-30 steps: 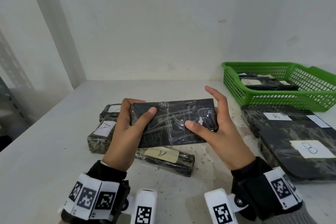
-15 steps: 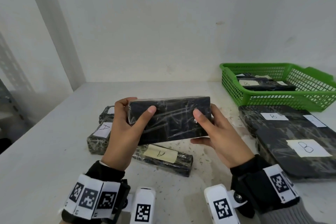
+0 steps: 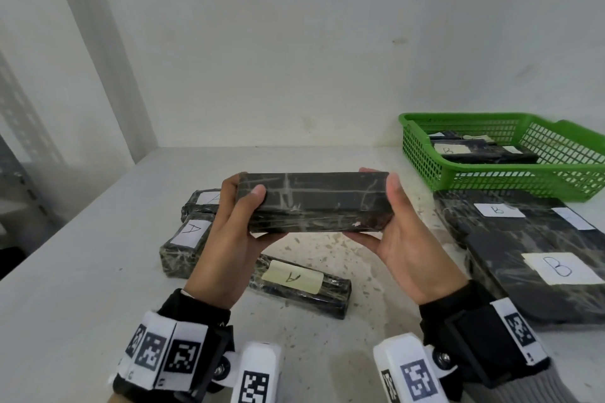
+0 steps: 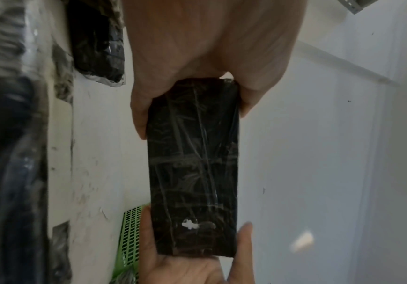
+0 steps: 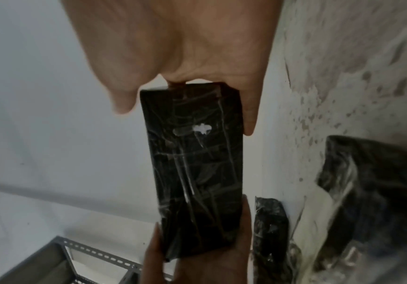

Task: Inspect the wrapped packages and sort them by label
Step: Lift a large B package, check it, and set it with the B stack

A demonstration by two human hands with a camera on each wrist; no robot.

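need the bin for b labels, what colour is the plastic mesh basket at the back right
Green: the plastic mesh basket shows best in the head view.

"A" packages (image 3: 291, 278) left, "B" packages (image 3: 556, 268) right

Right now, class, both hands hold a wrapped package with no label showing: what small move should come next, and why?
Probably roll the held package a further quarter turn between the left hand and right hand. Neither face shown to the head and wrist views carries a label, only a small white scuff, so it cannot yet go to the A packages or the B packages.
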